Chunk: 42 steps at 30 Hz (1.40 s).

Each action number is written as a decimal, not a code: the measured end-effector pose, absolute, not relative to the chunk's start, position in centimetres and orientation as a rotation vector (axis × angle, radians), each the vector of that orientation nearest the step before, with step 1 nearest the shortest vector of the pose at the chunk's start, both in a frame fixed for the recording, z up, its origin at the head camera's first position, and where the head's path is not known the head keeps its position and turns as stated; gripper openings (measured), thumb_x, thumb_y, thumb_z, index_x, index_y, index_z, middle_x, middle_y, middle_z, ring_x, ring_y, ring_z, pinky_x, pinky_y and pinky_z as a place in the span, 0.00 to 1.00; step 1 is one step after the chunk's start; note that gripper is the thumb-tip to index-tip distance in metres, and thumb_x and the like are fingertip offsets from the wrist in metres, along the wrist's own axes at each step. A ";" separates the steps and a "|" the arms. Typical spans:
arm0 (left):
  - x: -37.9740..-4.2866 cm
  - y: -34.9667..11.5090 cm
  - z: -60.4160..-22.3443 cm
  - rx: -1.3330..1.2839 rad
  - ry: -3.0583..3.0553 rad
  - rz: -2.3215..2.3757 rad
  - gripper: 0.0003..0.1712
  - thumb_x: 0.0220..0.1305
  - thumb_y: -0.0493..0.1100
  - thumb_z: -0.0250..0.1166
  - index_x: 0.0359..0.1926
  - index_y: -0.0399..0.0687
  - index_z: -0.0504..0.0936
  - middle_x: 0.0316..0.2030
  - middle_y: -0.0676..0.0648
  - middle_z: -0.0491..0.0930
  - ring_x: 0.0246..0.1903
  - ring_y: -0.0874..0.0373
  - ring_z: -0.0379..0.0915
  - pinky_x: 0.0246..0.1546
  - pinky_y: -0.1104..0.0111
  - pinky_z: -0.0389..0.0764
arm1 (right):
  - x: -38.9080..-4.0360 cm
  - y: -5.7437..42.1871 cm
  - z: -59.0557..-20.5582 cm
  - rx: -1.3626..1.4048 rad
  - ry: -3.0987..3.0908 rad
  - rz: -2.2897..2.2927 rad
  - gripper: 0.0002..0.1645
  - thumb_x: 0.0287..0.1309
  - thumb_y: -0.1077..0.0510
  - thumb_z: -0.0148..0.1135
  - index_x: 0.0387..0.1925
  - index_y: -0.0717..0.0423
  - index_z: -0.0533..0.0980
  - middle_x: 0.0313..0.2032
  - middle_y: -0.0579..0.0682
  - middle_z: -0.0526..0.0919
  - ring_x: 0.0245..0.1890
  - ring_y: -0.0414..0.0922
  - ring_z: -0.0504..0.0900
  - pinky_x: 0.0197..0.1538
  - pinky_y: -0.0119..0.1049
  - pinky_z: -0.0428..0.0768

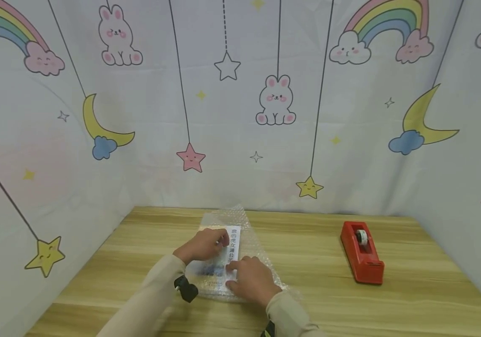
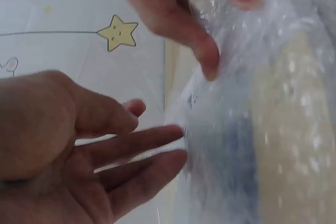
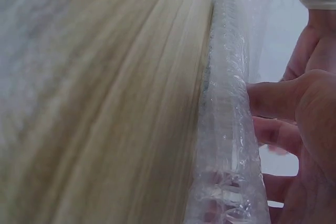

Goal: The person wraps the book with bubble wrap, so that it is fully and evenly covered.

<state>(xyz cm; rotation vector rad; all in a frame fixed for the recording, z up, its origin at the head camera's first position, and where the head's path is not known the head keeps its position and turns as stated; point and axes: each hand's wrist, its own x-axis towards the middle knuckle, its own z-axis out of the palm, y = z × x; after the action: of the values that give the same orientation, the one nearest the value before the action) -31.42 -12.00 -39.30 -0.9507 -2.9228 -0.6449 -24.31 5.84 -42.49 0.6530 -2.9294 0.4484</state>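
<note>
A book [image 1: 234, 234] with a white strip of dark printed characters lies on the wooden table. Clear bubble wrap [image 1: 252, 239] is around it, spreading past its far and right edges. My left hand [image 1: 206, 244] is over the upper part of the book; in the left wrist view its fingers [image 2: 149, 174] reach fairly straight to the wrapped edge. Lower on the book's right side, my right hand [image 1: 254, 280] touches the wrap with thumb and fingers spread. The right wrist view has its fingertips against the bubble wrap [image 3: 228, 114]. The book's underside is hidden.
A red tape dispenser [image 1: 362, 255] with a small roll of tape [image 1: 362, 237] stands to the right on the wooden table [image 1: 316, 304]. White cloth [image 1: 232, 126] printed with rabbits, stars and rainbows walls off the back and both sides.
</note>
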 end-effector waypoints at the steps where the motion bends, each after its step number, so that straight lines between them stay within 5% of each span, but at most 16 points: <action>1: -31.5 -12.5 -39.2 -0.989 -2.933 -0.661 0.10 0.63 0.29 0.55 0.40 0.41 0.81 0.41 0.42 0.86 0.47 0.44 0.83 0.48 0.55 0.82 | -24.4 5.8 -42.5 0.656 -2.932 0.446 0.22 0.52 0.43 0.71 0.50 0.41 0.85 0.41 0.53 0.86 0.39 0.51 0.82 0.30 0.41 0.80; 4: -31.5 -13.8 -39.2 -1.085 -2.982 -0.736 0.11 0.67 0.29 0.55 0.44 0.39 0.82 0.46 0.42 0.85 0.53 0.43 0.81 0.56 0.54 0.82 | -24.5 5.6 -42.4 0.663 -2.946 0.440 0.23 0.53 0.42 0.71 0.51 0.41 0.84 0.43 0.53 0.86 0.40 0.52 0.83 0.32 0.42 0.82; 7: -31.5 -14.9 -39.6 -1.169 -3.024 -0.761 0.20 0.62 0.23 0.58 0.53 0.37 0.81 0.53 0.40 0.84 0.59 0.43 0.79 0.60 0.55 0.80 | -24.6 5.5 -42.4 0.660 -2.967 0.435 0.23 0.53 0.42 0.70 0.52 0.41 0.84 0.43 0.53 0.86 0.41 0.52 0.82 0.33 0.43 0.82; 11: -31.4 -15.8 -40.1 -1.237 -3.034 -0.755 0.32 0.53 0.18 0.58 0.60 0.35 0.79 0.60 0.38 0.80 0.62 0.42 0.77 0.60 0.59 0.81 | -24.8 5.4 -42.4 0.664 -2.977 0.451 0.23 0.54 0.43 0.70 0.52 0.40 0.84 0.42 0.52 0.85 0.41 0.51 0.82 0.32 0.43 0.81; 15: -31.2 -16.3 -40.5 -1.254 -2.999 -0.716 0.31 0.56 0.20 0.60 0.62 0.35 0.78 0.64 0.38 0.78 0.63 0.42 0.76 0.61 0.58 0.80 | -25.2 5.4 -42.3 0.709 -2.972 0.455 0.24 0.54 0.43 0.70 0.53 0.42 0.84 0.42 0.52 0.85 0.41 0.52 0.82 0.33 0.43 0.81; 26: -30.3 -16.1 -41.2 -1.277 -2.893 -0.627 0.32 0.56 0.21 0.61 0.63 0.35 0.76 0.67 0.36 0.74 0.61 0.41 0.77 0.60 0.56 0.80 | -28.2 7.2 -38.6 1.139 -3.241 0.424 0.27 0.65 0.44 0.63 0.63 0.44 0.77 0.63 0.51 0.80 0.64 0.51 0.78 0.66 0.48 0.77; 33: -29.8 -15.4 -41.7 -1.239 -2.920 -0.643 0.32 0.57 0.22 0.61 0.64 0.35 0.75 0.67 0.36 0.74 0.63 0.42 0.75 0.62 0.56 0.79 | -31.9 8.7 -36.4 1.072 -3.185 0.782 0.18 0.69 0.50 0.59 0.54 0.53 0.81 0.51 0.57 0.87 0.52 0.54 0.85 0.54 0.48 0.83; 42: -29.8 -15.2 -41.6 -1.238 -2.901 -0.536 0.31 0.56 0.22 0.62 0.62 0.36 0.77 0.64 0.38 0.77 0.63 0.44 0.76 0.63 0.58 0.79 | -35.9 8.5 -37.3 0.628 -3.038 1.299 0.17 0.69 0.54 0.58 0.50 0.62 0.80 0.54 0.64 0.83 0.54 0.61 0.82 0.47 0.47 0.87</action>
<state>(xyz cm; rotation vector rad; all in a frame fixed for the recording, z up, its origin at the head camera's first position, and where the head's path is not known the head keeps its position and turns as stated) -29.77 -15.25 -41.57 -1.2385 -2.9014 -0.5360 -35.88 8.50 -37.35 0.6283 -3.0384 1.2989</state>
